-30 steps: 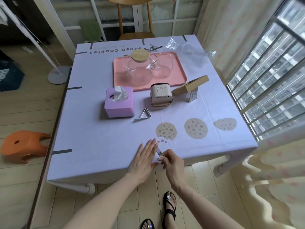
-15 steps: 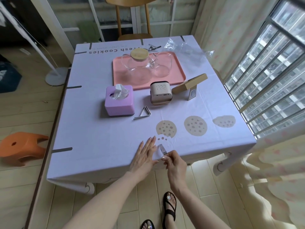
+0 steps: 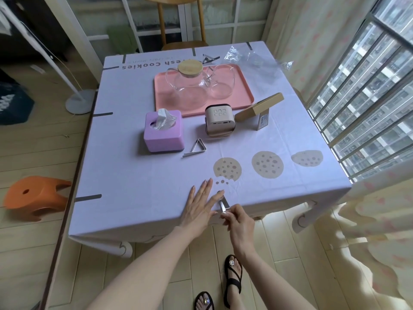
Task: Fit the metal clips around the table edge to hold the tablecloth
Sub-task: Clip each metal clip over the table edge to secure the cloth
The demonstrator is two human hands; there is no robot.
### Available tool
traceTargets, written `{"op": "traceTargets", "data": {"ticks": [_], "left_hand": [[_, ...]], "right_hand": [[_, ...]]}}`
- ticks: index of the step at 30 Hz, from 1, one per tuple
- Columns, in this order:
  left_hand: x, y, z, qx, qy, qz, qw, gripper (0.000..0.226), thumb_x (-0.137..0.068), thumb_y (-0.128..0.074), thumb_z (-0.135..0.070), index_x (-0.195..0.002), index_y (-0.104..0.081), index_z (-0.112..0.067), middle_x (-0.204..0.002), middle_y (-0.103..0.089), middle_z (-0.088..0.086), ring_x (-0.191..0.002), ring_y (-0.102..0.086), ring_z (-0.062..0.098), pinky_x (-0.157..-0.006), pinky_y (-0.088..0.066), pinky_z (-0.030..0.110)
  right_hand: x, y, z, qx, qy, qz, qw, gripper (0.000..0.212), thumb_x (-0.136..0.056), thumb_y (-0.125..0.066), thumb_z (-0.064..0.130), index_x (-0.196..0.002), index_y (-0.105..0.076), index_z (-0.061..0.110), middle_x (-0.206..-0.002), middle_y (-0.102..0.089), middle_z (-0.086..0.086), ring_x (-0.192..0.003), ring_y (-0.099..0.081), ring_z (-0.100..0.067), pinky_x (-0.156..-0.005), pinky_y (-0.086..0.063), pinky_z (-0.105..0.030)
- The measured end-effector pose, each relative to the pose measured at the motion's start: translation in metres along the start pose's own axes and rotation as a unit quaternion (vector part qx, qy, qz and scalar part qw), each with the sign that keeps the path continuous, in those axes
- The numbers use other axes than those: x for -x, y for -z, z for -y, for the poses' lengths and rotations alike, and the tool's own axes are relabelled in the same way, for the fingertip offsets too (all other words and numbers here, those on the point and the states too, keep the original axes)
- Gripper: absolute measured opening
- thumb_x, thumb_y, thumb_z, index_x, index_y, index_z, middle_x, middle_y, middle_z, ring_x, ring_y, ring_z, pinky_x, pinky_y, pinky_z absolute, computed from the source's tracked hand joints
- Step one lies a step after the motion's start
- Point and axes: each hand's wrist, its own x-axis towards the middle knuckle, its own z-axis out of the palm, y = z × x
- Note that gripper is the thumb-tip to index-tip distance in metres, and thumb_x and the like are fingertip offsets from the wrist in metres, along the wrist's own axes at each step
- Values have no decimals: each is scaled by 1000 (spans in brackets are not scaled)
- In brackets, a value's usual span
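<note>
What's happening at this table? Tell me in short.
A person is fastening the lilac tablecloth to the table. The left hand lies flat on the cloth by the near edge, and the right hand pinches a metal clip at that edge. Whether it is fully seated cannot be told. A spare clip lies loose beside the purple tissue box, and another clip sits by the far edge.

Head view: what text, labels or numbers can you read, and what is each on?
"esh Cookies": upside down on the tablecloth, far edge; its start is hidden behind the bamboo lid.
Smaller line beside it: too blurred to read.
Sticker on the wooden stand: too small to read.
</note>
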Motion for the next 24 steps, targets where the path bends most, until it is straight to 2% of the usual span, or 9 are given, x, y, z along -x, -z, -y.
{"op": "traceTargets", "data": {"ticks": [4,10,14,17,20,22,24], "left_hand": [[1,1,0,2,-12,-21,1000,64,-92,-55,-25,-136,-10,-39,-156,3,3,-143,8,21,-113,15,37],[2,1,0,9,-19,-31,999,56,-92,-53,-23,-132,-16,-36,-156,3,3,-144,8,21,-114,13,38],[1,0,0,11,-25,-36,999,60,-80,-69,-22,-128,-34,-29,-154,-21,11,-142,-15,28,-113,-1,42],[1,0,1,7,-24,-41,999,60,-79,-71,-23,-127,-36,-29,-153,-22,10,-141,-16,28,-113,-2,42],[2,2,1,7,-26,-43,999,57,-86,-63,-22,-129,-28,-32,-155,-9,5,-143,-7,25,-114,4,40],[3,3,0,1,-30,-37,999,56,-90,-58,-21,-131,-22,-34,-154,0,-2,-144,-2,24,-114,10,39],[4,3,-1,3,-36,-37,999,57,-88,-60,-18,-131,-26,-31,-155,-7,-5,-144,-7,25,-113,8,42]], "right_hand": [[3,0,-1,10,16,14,1000,21,-82,-61,3,-64,-53,6,-52,-54,-2,-52,-46,-10,-55,-38,-22],[8,-3,-9,-1,13,25,1000,31,-82,-64,1,-58,-49,15,-51,-53,4,-51,-47,-10,-56,-42,-23],[7,3,-16,-21,-12,66,998,15,-80,-66,8,-67,-62,14,-67,-67,1,-70,-61,-17,-73,-49,-29],[8,6,-16,-95,-33,44,994,11,-72,-54,9,-73,-64,14,-77,-69,-10,-81,-66,-26,-79,-53,-33],[2,2,-12,-140,-78,-10,987,10,-83,-57,0,-82,-59,9,-82,-63,-11,-78,-66,-30,-69,-57,-34],[-5,-2,-10,-132,-116,4,984,2,-86,-61,6,-85,-59,6,-81,-63,-11,-73,-66,-25,-62,-56,-28],[-10,-4,-8,-124,-151,34,980,8,-86,-62,9,-82,-62,3,-74,-65,-12,-65,-65,-21,-61,-56,-26]]}}
